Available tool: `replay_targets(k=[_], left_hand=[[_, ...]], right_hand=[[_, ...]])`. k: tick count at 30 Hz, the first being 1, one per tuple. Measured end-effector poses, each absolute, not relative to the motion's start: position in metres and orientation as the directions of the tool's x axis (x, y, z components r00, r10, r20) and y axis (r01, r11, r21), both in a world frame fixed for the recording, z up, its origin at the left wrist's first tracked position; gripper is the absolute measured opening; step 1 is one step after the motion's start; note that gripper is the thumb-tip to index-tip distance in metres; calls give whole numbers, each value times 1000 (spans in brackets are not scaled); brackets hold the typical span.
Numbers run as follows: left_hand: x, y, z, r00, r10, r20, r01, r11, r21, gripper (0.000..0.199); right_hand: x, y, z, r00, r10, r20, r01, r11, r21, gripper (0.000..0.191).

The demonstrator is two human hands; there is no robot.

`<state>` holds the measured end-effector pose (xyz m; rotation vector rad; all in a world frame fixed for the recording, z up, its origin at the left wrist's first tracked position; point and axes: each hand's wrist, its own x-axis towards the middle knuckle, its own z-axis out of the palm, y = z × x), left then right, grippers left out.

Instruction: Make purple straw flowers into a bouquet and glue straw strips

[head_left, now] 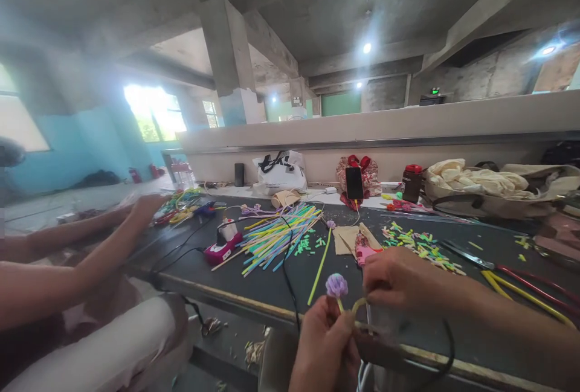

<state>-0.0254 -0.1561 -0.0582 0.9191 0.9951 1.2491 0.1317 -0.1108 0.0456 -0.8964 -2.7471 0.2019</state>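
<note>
A: Room? Bare concrete ceiling (344, 11), heavy beams, square pillar (231, 60), round ceiling lights (367, 48) on.
B: Walls?
A: Blue wall (90, 144) at left, bright windows (154, 111), overexposed. Green panel (341, 103) far back.
B: Furniture?
A: Long dark worktable (493, 325), pale raised ledge (408, 123) behind it.

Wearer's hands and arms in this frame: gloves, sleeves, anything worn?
Both bare. The left hand has no glove, and only its wrist shows at the bottom edge. The right hand is also ungloved; its forearm runs bare to the right edge of the frame, with no sleeve in view. No ring, watch or band visible on either. Fingers are uncovered. The picture is soft, so fine marks cannot be told.
</note>
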Motion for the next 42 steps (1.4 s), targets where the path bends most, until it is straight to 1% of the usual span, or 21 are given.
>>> replay_targets(k=[4,6,7,8,9,10,11,13,15,17,19,20,22,24,28,31,33,36,38,40,42], left_hand=[[-28,-148,-59,-145,985,-98,-389,34,921,36],[-28,-148,-53,-175,977,-120,-477,23,878,35],[-29,-149,-49,-167,977,-134,-525,27,851,33],[-29,-151,-45,-146,978,-151,-569,42,821,31],[-30,-153,-41,-117,979,-169,-607,64,792,29],[-31,-155,-37,-81,979,-187,-637,94,765,27],[-32,-157,-34,-45,979,-199,-657,121,744,25],[-33,-159,-32,15,979,-203,-673,160,722,23],[-35,-159,-33,70,978,-198,-661,194,725,23],[-36,-159,-35,121,973,-196,-628,228,744,23],[-36,-158,-37,154,970,-188,-583,243,776,22],[-36,-158,-38,163,970,-181,-554,242,797,22],[-36,-157,-41,164,971,-175,-477,233,847,22],[-35,-157,-43,142,974,-175,-365,216,906,22],[-33,-156,-45,-15,994,-111,-78,110,991,14],[-32,-156,-41,-143,990,-16,154,38,987,11],[-32,-157,-38,-210,977,24,249,30,968,14],[-33,-157,-33,-287,955,75,269,6,963,15],[-33,-156,-32,-333,936,113,250,-28,968,14],[-31,-153,-33,-377,917,134,205,-59,977,12],[-29,-148,-35,-405,904,137,113,-99,989,11]], right_hand=[[121,-139,28,-758,500,420,594,794,127,13],[119,-149,13,-752,408,518,576,788,215,16],[120,-152,6,-750,385,538,568,792,225,17],[121,-153,1,-742,388,546,566,800,201,18],[123,-153,-3,-732,419,537,568,811,142,19],[125,-152,-6,-718,472,512,572,819,48,20],[128,-150,-7,-695,542,472,581,811,-75,21],[133,-145,-6,-634,688,354,595,726,-344,19],[137,-138,-2,-584,776,237,583,604,-543,14],[140,-130,1,-575,801,167,548,528,-649,10],[143,-121,5,-607,784,130,515,512,-687,11],[145,-117,8,-624,772,123,514,523,-680,12],[146,-109,14,-670,731,128,520,585,-622,13],[145,-104,23,-721,679,140,523,665,-533,13],[137,-106,40,-756,635,161,569,759,-316,14],[130,-115,45,-754,628,191,620,777,-109,16],[126,-123,42,-741,630,230,649,760,10,14],[121,-133,28,-718,609,337,681,713,164,12],[118,-138,16,-701,573,424,697,677,237,12],[115,-142,5,-668,545,508,722,640,263,13],[112,-144,-5,-623,521,583,749,612,254,15]])
